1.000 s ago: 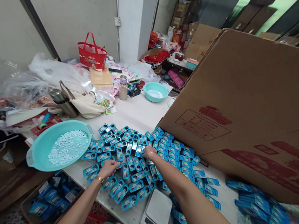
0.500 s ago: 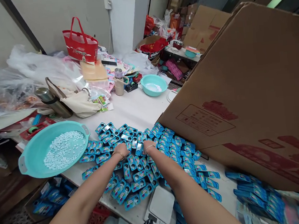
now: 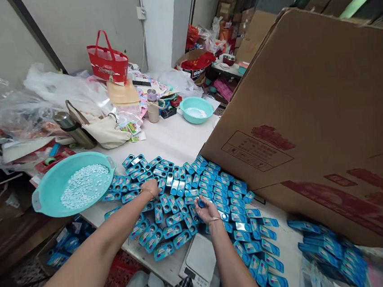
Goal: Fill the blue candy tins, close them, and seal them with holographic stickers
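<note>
Many small blue packets (image 3: 183, 194) lie spread over the white table (image 3: 174, 140). My left hand (image 3: 150, 187) reaches forward and rests on the packets near the middle of the pile, fingers curled down among them. My right hand (image 3: 205, 210) is drawn back toward me, palm up, fingers closed on one blue packet (image 3: 201, 202). A bracelet shows on each wrist. A teal basin (image 3: 47, 193) of small white pieces sits at the table's left edge, just left of the packets.
A big tilted cardboard box (image 3: 311, 118) fills the right side, more blue packets (image 3: 327, 252) below it. A white scale (image 3: 199, 262) sits at the near edge. Behind: a steel flask (image 3: 70, 128), cloth bag (image 3: 105, 129), red bag (image 3: 108, 63), small teal bowl (image 3: 197, 109), plastic bags.
My right hand has pulled back toward me and turned palm up with a packet in it. My left hand stayed on the pile, shifted slightly forward.
</note>
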`<move>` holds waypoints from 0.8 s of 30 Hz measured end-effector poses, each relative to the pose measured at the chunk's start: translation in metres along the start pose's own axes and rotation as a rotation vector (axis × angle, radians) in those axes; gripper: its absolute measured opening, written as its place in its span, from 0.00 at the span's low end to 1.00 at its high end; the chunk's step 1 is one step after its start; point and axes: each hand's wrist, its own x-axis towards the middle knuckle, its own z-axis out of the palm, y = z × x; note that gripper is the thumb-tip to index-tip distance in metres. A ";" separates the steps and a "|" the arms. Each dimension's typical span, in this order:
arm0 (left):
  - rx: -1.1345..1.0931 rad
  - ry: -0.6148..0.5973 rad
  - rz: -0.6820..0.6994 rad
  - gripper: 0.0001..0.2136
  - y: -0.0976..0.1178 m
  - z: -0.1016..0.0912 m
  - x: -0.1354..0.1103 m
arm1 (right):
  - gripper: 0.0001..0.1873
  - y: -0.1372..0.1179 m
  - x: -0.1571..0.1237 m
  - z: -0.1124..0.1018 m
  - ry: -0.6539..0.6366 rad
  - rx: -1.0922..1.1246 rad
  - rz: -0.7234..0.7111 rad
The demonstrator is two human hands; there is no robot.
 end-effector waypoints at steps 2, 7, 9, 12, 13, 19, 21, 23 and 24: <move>-0.138 0.021 0.033 0.10 -0.006 -0.002 -0.013 | 0.10 0.008 -0.009 -0.004 -0.003 -0.043 0.001; -0.539 -0.108 0.089 0.13 -0.026 0.007 -0.057 | 0.11 0.020 -0.011 0.002 -0.050 -0.318 0.047; -0.649 -0.201 0.092 0.15 -0.032 0.017 -0.073 | 0.08 0.019 -0.005 0.009 -0.087 -0.480 0.085; -0.731 -0.299 0.087 0.17 -0.035 0.036 -0.086 | 0.09 0.013 0.008 0.019 -0.150 -0.702 0.129; -0.737 -0.312 0.082 0.17 -0.034 0.042 -0.087 | 0.10 0.011 0.011 0.022 -0.171 -0.757 0.139; -0.568 -0.255 0.076 0.15 -0.015 0.070 -0.071 | 0.13 0.002 0.015 0.025 -0.233 -0.909 0.188; -0.447 -0.194 0.091 0.13 -0.009 0.075 -0.064 | 0.13 0.002 0.010 0.024 -0.230 -0.907 0.181; -0.306 -0.119 0.113 0.10 -0.004 0.079 -0.060 | 0.12 0.002 0.006 0.024 -0.217 -0.903 0.162; -0.235 -0.086 0.126 0.08 -0.001 0.081 -0.058 | 0.11 0.002 0.005 0.026 -0.208 -0.907 0.154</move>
